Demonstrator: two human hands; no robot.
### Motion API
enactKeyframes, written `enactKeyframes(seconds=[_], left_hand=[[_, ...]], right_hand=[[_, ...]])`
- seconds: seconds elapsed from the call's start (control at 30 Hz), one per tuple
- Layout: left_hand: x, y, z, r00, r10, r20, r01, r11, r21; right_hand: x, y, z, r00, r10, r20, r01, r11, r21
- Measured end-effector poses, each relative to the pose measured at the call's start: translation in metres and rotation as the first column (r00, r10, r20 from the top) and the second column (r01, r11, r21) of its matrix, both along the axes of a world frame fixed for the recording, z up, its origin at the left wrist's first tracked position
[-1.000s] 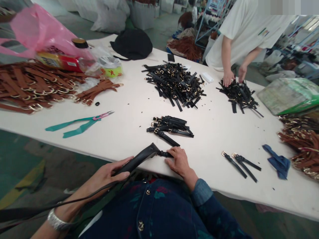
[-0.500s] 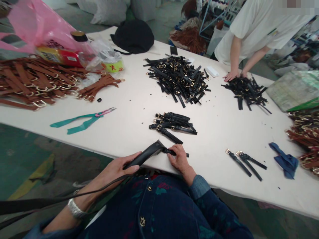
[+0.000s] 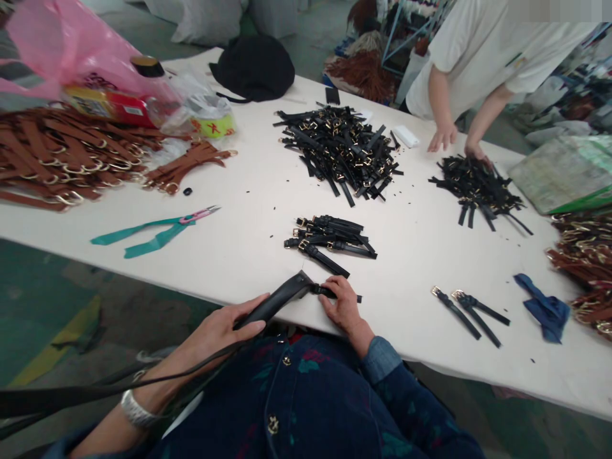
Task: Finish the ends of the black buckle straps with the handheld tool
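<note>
My left hand [image 3: 224,325] is wrapped round a wide black leather strap [image 3: 275,303] at the table's front edge, with narrower black lengths trailing off to the lower left. In the fingers of my right hand [image 3: 342,303] is a short black buckle strap [image 3: 315,289]; its tail end shows past the fingers. The two straps meet between my hands, though how they are joined is too small to make out. Just beyond lies a small heap of black buckle straps [image 3: 329,239]. Several more buckle straps [image 3: 471,312] rest to the right.
Thread snips [image 3: 191,218] with green-wrapped handles lie left. A big pile of black buckle straps [image 3: 339,146] sits farther back, brown straps [image 3: 62,153] at far left, a blue cloth [image 3: 545,309] at right. Across the table a co-worker's hands [image 3: 444,135] are by another black pile [image 3: 478,188].
The co-worker's hands have moved apart, one lifting off the black pile, which has spread toward the front. My own hands hold the straps almost unchanged.
</note>
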State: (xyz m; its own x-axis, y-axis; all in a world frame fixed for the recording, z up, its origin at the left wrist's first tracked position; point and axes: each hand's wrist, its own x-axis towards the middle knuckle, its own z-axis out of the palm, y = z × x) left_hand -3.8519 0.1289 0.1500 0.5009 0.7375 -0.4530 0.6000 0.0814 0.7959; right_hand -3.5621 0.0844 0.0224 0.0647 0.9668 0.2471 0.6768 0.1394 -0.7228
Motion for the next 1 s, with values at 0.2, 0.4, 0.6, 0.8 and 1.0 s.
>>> enactKeyframes(seconds=[0.2,0.4,0.6,0.8,1.0], left_hand=[[0.005,0.001,-0.006,0.996,0.023,0.091,-0.023,1.000,0.005],[-0.002,0.001,-0.016,0.990,-0.006,0.139,0.009,1.000,-0.019],[0.000,0.001,-0.010,0.980,-0.038,0.197,0.047,0.998,-0.042],[-0.003,0.000,-0.014,0.978,-0.047,0.202,0.051,0.999,-0.017],[-0.003,-0.001,-0.014,0.982,-0.063,0.177,0.064,0.998,0.001]], right_hand=[[-0.010,0.001,-0.001,0.994,-0.100,0.047,0.100,0.995,-0.011],[-0.016,0.001,0.009,0.992,-0.036,0.119,0.038,0.999,-0.011],[-0.015,0.006,0.027,0.976,0.066,0.209,-0.036,0.989,-0.144],[-0.016,0.010,0.033,0.985,0.107,0.136,-0.077,0.974,-0.213],[-0.021,0.017,0.027,0.990,0.069,0.120,-0.050,0.987,-0.155]])
